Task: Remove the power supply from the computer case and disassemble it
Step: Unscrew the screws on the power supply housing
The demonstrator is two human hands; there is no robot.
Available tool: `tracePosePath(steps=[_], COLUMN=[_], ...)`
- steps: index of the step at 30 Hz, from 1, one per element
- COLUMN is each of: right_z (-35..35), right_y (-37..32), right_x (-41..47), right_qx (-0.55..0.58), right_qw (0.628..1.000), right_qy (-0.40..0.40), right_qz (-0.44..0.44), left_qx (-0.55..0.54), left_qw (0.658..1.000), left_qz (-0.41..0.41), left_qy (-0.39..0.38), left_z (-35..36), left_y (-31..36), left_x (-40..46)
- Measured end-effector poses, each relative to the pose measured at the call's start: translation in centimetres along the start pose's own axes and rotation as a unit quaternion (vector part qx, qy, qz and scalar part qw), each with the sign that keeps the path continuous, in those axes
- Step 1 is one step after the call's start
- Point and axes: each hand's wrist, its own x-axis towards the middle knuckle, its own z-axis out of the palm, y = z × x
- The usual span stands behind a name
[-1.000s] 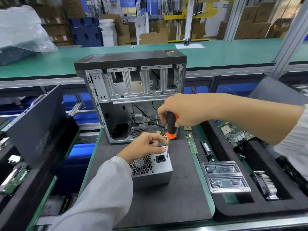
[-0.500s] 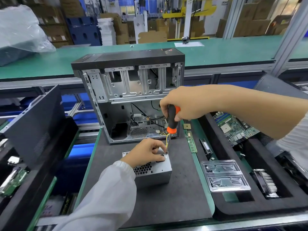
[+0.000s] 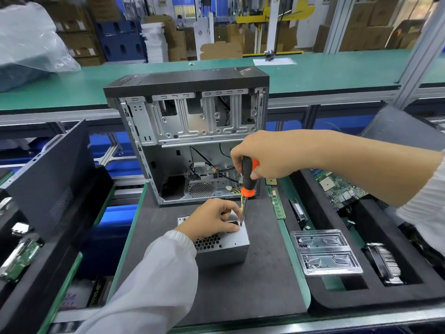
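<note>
The right hand (image 3: 267, 155) is wrapped around the black and orange handle of a screwdriver (image 3: 246, 179), holding it nearly upright with the shaft pointing down. The tip meets the top face of the power supply (image 3: 226, 247) near its far right corner. The left hand (image 3: 212, 218) lies on top of that box with fingers curled, the thumb and forefinger pinched together right at the screwdriver tip; whether they pinch a screw cannot be made out.

The power supply is a small grey metal box standing on the dark mat (image 3: 252, 285), out of the computer case (image 3: 192, 138) and just in front of it. Its top face has a honeycomb grille of holes, partly hidden by the left wrist, and its sides are plain sheet metal. Yellow and black wires (image 3: 237, 191) run from behind the hand back toward the case.

The case stands upright with its side open, showing bare metal drive bays above and loose cables below. To the right, a clear plastic tray (image 3: 325, 251) with two compartments sits on black foam, near a green memory stick (image 3: 277, 203) and a circuit board (image 3: 339, 186).
</note>
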Motion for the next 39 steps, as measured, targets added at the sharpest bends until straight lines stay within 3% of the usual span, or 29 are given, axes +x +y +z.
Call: tracePosePath(steps=[19, 39], right_z=[0.55, 0.4], right_y=[-0.36, -0.17], right_x=[0.16, -0.24], right_qx=[-0.032, -0.021], right_qw=[0.999, 0.999], right_qy=[0.031, 0.04], right_qz=[0.021, 0.022], left_qx=[-0.01, -0.047], left_qw=[1.0, 0.998], left_qz=[-0.015, -0.027], left_qy=[-0.007, 0.038], left_z=[0.09, 0.75], left_y=[-0.14, -0.72], left_x=[-0.16, -0.18])
